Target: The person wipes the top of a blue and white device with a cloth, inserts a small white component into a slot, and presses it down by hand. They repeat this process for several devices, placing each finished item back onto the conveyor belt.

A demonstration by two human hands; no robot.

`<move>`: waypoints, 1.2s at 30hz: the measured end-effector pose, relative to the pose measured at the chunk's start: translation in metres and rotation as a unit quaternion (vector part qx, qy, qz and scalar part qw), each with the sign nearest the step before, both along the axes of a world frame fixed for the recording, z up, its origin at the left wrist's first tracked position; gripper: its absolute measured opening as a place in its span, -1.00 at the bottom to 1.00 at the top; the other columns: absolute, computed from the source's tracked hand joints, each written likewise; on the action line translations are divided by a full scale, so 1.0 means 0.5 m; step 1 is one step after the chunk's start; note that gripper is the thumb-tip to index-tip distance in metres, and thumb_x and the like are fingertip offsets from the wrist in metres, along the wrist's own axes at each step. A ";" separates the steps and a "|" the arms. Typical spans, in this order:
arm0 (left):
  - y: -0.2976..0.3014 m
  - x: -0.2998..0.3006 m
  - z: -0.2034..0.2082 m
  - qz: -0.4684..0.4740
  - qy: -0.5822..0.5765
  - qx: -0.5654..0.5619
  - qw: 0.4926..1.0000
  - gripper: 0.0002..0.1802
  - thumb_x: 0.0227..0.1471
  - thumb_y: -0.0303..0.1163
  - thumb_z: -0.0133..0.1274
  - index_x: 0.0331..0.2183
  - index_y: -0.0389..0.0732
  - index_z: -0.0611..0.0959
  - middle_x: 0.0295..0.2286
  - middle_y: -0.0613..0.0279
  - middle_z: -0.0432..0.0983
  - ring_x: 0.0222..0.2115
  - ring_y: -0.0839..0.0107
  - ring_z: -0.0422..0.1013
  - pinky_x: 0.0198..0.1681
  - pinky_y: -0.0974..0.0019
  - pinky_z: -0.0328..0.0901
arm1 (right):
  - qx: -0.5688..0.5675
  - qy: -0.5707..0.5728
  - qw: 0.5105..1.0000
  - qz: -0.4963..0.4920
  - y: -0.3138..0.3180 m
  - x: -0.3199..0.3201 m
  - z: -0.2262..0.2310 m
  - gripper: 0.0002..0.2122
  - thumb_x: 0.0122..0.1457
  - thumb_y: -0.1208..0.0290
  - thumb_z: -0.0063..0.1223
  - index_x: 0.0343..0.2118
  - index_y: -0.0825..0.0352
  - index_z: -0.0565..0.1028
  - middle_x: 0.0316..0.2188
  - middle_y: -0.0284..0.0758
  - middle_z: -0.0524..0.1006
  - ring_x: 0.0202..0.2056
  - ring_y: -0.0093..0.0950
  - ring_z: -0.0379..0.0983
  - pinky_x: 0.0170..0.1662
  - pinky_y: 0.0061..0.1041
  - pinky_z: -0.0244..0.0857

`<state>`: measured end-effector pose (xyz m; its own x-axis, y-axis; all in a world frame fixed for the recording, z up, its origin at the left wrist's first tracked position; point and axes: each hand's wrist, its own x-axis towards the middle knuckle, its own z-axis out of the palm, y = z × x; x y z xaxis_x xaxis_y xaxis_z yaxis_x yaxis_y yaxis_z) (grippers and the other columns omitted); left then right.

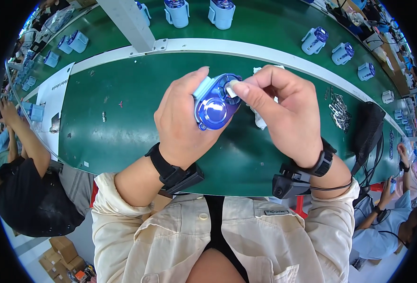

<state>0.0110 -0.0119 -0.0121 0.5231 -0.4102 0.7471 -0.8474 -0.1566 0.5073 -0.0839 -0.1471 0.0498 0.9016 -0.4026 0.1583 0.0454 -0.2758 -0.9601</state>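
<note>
My left hand (181,115) is wrapped round a light-blue, cup-shaped plastic device with a glossy blue-violet top (214,112). The top is tilted up toward me and has a round shiny disc next to a dark ring-shaped opening. Between thumb and forefinger my right hand (286,111) pinches a small white piece (231,91) at that opening. Whether the piece is fixed to the device, I cannot tell. A crumpled white cloth or tissue (260,121) lies on the table, partly hidden behind my right hand.
Beyond a white rail (208,45) stand several similar light-blue devices (221,14) on a green surface. On the right of the green table (123,155) lie a pile of small metal parts (340,113) and a black pouch (368,127) with cables. Other people sit at both sides.
</note>
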 end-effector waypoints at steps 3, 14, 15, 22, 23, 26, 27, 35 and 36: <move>-0.003 0.005 -0.002 0.010 -0.025 -0.006 1.000 -0.31 -0.36 -0.43 0.42 -0.10 -0.27 0.50 -0.25 0.09 0.54 -0.31 0.15 0.52 -0.32 0.28 0.44 | -0.004 -0.001 1.000 -0.025 0.010 0.003 -0.001 -0.89 0.16 0.48 0.19 -0.42 0.42 0.55 -0.51 -0.49 0.50 -0.51 -0.76 0.29 -0.46 -0.74 0.15; -0.005 0.004 -0.001 0.008 0.001 0.012 1.000 -0.31 -0.36 -0.43 0.42 -0.10 -0.29 0.50 -0.26 0.10 0.54 -0.32 0.16 0.52 -0.33 0.28 0.44 | -0.322 -0.146 0.935 -0.037 -0.023 0.014 -0.011 -0.89 -0.05 0.54 0.31 -0.45 0.36 0.59 -0.52 -0.36 0.49 -0.51 -0.54 0.38 -0.45 -0.60 0.18; -0.005 0.004 -0.001 0.006 0.002 0.013 1.000 -0.30 -0.36 -0.43 0.42 -0.10 -0.28 0.51 -0.26 0.10 0.54 -0.32 0.16 0.52 -0.33 0.27 0.44 | -0.382 -0.170 0.907 -0.046 -0.024 0.014 -0.012 -0.88 -0.09 0.55 0.32 -0.45 0.35 0.60 -0.52 -0.35 0.49 -0.51 -0.49 0.39 -0.44 -0.57 0.19; -0.006 0.007 -0.002 -0.013 0.013 0.023 1.000 -0.28 -0.37 -0.42 0.43 -0.08 -0.29 0.49 -0.25 0.07 0.54 -0.32 0.15 0.52 -0.31 0.27 0.44 | -0.547 -0.189 0.814 -0.053 -0.016 0.002 -0.005 -0.81 -0.15 0.55 0.32 -0.39 0.32 0.62 -0.48 -0.38 0.50 -0.49 -0.46 0.41 -0.39 -0.48 0.16; -0.006 0.008 -0.004 -0.017 0.014 0.019 1.000 -0.28 -0.37 -0.42 0.43 -0.08 -0.29 0.49 -0.24 0.07 0.54 -0.32 0.15 0.52 -0.31 0.27 0.44 | -0.569 -0.195 0.797 -0.044 -0.016 0.002 -0.006 -0.80 -0.16 0.54 0.31 -0.38 0.32 0.62 -0.47 -0.40 0.50 -0.49 -0.47 0.41 -0.39 -0.47 0.15; -0.005 0.009 -0.003 -0.018 0.016 0.016 1.000 -0.27 -0.37 -0.43 0.43 -0.07 -0.30 0.48 -0.23 0.06 0.54 -0.31 0.15 0.52 -0.30 0.27 0.44 | -0.546 -0.177 0.817 -0.051 -0.022 -0.002 0.002 -0.78 -0.16 0.54 0.32 -0.36 0.31 0.62 -0.48 -0.40 0.52 -0.48 -0.47 0.41 -0.39 -0.48 0.15; -0.005 0.009 -0.003 -0.017 0.016 0.017 1.000 -0.27 -0.36 -0.43 0.43 -0.07 -0.30 0.48 -0.23 0.06 0.54 -0.31 0.15 0.52 -0.30 0.27 0.44 | -0.536 -0.167 0.826 -0.054 -0.024 -0.002 0.003 -0.77 -0.16 0.54 0.33 -0.35 0.31 0.63 -0.48 -0.41 0.52 -0.48 -0.47 0.42 -0.39 -0.48 0.15; -0.005 0.015 -0.009 -0.009 -0.001 0.032 0.999 -0.21 -0.35 -0.48 0.44 -0.01 -0.27 0.45 -0.24 0.08 0.56 -0.29 0.32 0.55 -0.24 0.39 0.44 | -0.483 -0.182 0.855 -0.058 -0.022 0.006 -0.009 -0.79 -0.16 0.54 0.34 -0.38 0.31 0.62 -0.51 -0.38 0.55 -0.51 -0.47 0.42 -0.41 -0.49 0.15; -0.005 0.016 -0.010 -0.010 -0.003 0.033 0.999 -0.22 -0.34 -0.48 0.44 -0.01 -0.27 0.45 -0.25 0.07 0.56 -0.30 0.32 0.55 -0.25 0.39 0.44 | -0.482 -0.182 0.855 -0.057 -0.022 0.007 -0.011 -0.79 -0.16 0.54 0.34 -0.38 0.31 0.62 -0.51 -0.38 0.55 -0.51 -0.47 0.42 -0.41 -0.49 0.15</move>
